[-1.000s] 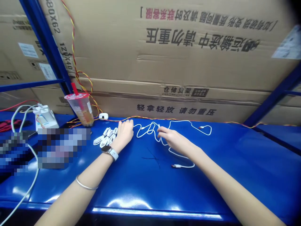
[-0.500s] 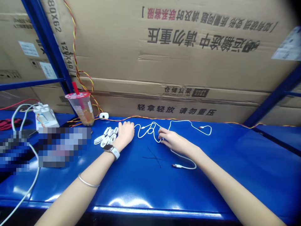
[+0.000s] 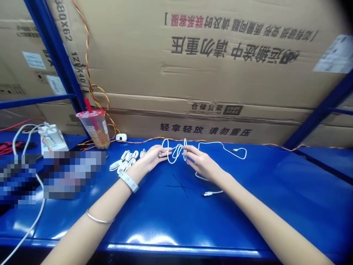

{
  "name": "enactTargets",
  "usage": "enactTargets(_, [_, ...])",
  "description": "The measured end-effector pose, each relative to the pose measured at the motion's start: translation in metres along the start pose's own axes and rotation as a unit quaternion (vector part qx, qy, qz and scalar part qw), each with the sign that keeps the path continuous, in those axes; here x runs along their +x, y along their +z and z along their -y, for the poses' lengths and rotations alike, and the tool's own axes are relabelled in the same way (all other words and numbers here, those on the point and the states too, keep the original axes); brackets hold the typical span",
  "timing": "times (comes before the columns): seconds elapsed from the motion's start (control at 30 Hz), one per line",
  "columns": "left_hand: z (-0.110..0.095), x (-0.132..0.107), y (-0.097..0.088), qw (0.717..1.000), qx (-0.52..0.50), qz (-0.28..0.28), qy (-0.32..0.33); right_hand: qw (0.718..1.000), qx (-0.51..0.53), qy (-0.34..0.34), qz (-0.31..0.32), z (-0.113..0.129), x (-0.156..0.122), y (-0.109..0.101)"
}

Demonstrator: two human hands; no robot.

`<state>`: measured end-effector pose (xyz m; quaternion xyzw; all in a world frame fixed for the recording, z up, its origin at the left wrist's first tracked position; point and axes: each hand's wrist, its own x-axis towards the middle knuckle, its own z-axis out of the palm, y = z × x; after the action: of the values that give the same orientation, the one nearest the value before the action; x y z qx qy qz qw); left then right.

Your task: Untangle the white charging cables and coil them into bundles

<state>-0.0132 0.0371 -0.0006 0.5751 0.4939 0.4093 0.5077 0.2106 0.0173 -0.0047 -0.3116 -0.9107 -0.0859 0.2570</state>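
A loose white cable [image 3: 220, 147] lies in loops across the blue shelf top [image 3: 171, 217]. My left hand [image 3: 153, 158] pinches one loop of it, lifted a little off the surface. My right hand [image 3: 200, 162] pinches the same cable just to the right, fingers closed on it. The cable's plug end [image 3: 207, 193] rests below my right wrist. A bundle of coiled white cables [image 3: 124, 161] lies just left of my left hand. I wear a white watch [image 3: 128, 181] and a thin bangle on the left arm.
A plastic drink cup with a red straw [image 3: 94, 127] stands at the back left, beside a white charger box [image 3: 51, 138]. Large cardboard boxes [image 3: 209, 73] wall off the back. Twisted red-yellow wire [image 3: 91, 73] hangs down. Blurred patches cover the left.
My left hand turned from lying flat beside the bundle to pinching the cable. Both hands came together and lifted the loops; the plug end slid slightly toward me.
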Motion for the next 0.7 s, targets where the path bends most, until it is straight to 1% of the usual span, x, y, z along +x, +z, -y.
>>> enactTargets(0.03, [-0.001,-0.002,0.001,0.997,-0.080,0.013,-0.015,1.000,0.000,-0.009,-0.009,0.000,0.000,0.002])
enactTargets(0.1, [-0.003,-0.004,0.002,0.967,-0.247,0.027,-0.049,0.999,0.002,-0.026,-0.025,0.002,0.000,0.004])
enactTargets(0.13, [-0.003,-0.005,0.003,0.956,-0.287,0.019,-0.062,0.999,0.005,-0.033,-0.033,0.003,0.000,0.005])
enactTargets(0.17, [-0.002,-0.005,0.004,0.949,-0.306,0.012,-0.072,0.998,0.009,-0.040,-0.040,0.004,0.000,0.006])
enactTargets(0.23, [0.001,-0.006,0.008,0.947,-0.310,0.010,-0.087,0.997,0.022,-0.053,-0.054,0.007,0.001,0.006])
enactTargets(0.3, [0.004,-0.006,0.014,0.950,-0.299,0.025,-0.090,0.995,0.036,-0.069,-0.057,0.011,0.001,0.006])
enactTargets(0.37, [0.007,-0.006,0.019,0.947,-0.306,0.049,-0.088,0.994,0.047,-0.087,-0.050,0.015,0.002,0.005])
enactTargets(0.47, [0.008,-0.006,0.024,0.923,-0.361,0.110,-0.083,0.992,0.064,-0.103,-0.026,0.021,0.003,0.003])
enactTargets(0.53, [0.008,-0.005,0.026,0.912,-0.382,0.134,-0.067,0.991,0.077,-0.110,-0.009,0.024,0.004,0.002])
enactTargets(0.6, [0.010,-0.005,0.028,0.921,-0.368,0.122,-0.043,0.989,0.093,-0.113,0.008,0.027,0.005,0.002])
enactTargets(0.7, [0.013,-0.006,0.030,0.940,-0.331,0.083,-0.017,0.988,0.092,-0.120,0.023,0.029,0.006,0.004])
